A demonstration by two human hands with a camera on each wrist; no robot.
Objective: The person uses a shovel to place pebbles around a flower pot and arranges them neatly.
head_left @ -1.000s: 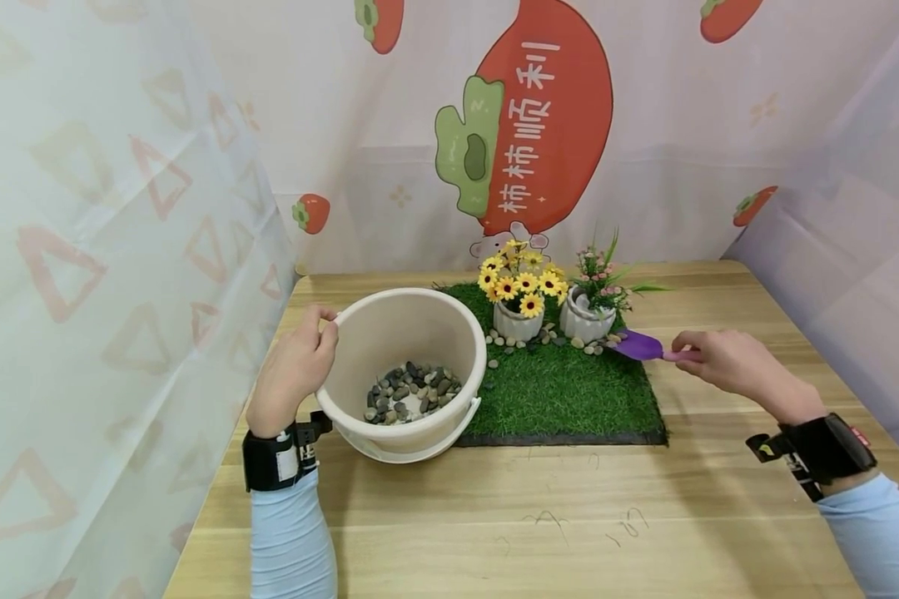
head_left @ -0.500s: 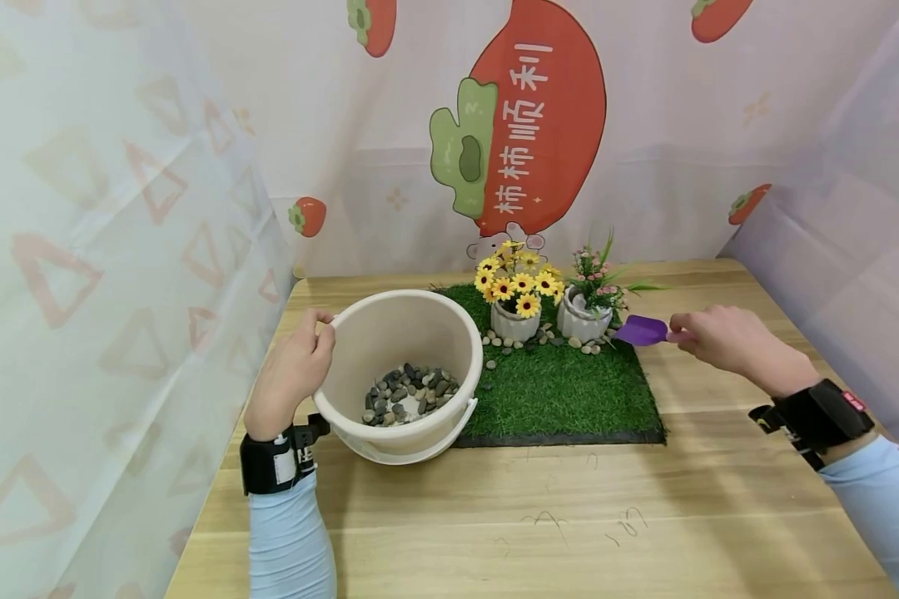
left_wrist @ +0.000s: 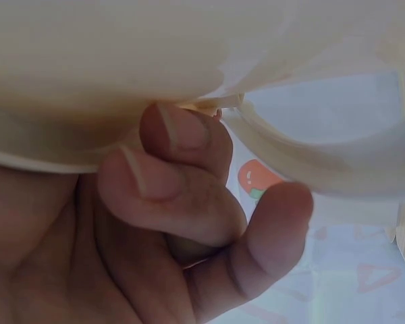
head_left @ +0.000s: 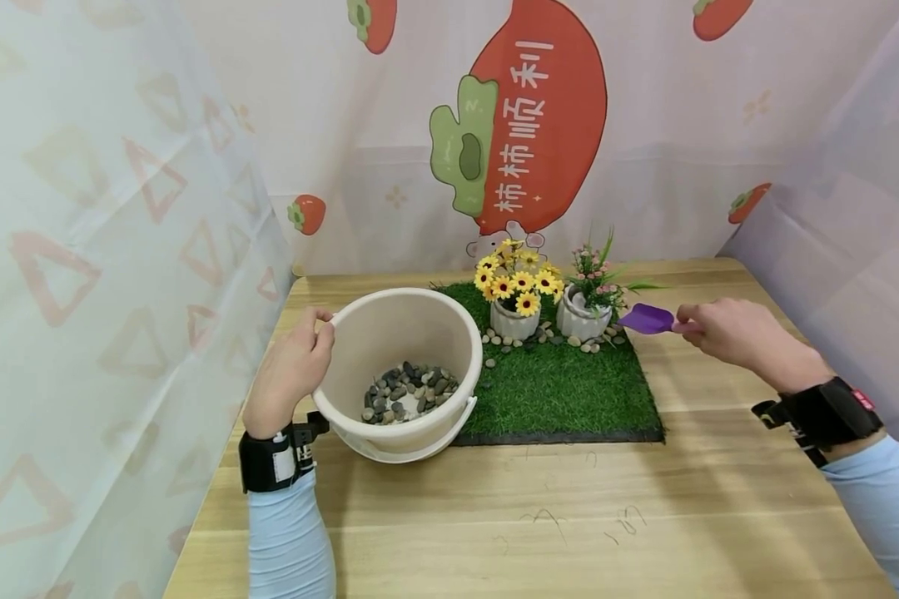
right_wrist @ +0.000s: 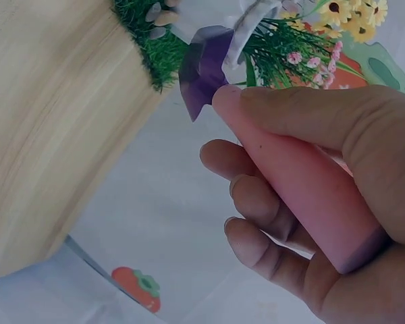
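Observation:
My left hand [head_left: 288, 372] grips the left rim of a beige bucket [head_left: 330, 341], which leans toward me. Grey and tan pebbles [head_left: 412, 387] lie in the bottom of it. In the left wrist view, several fingers [left_wrist: 182, 196] curl under the bucket's rim. My right hand [head_left: 745, 341] holds a small toy shovel by its pink handle [right_wrist: 310, 189]. The purple blade [head_left: 650, 319] is just right of the white pot with pink flowers [head_left: 584, 318], above the corner of the grass mat [head_left: 569, 391]. Whether the blade carries pebbles is hard to tell.
A second white pot [head_left: 514, 323] with yellow flowers [head_left: 523, 283] stands on the mat to the left. Loose pebbles [head_left: 575, 342] lie around both pots. The wooden table [head_left: 569, 524] extends in front, and printed cloth [head_left: 389, 100] hangs behind and at the sides.
My right hand has lifted the shovel up and slightly right, off the pebbles beside the pink-flower pot. The left hand and the bucket have stayed in place.

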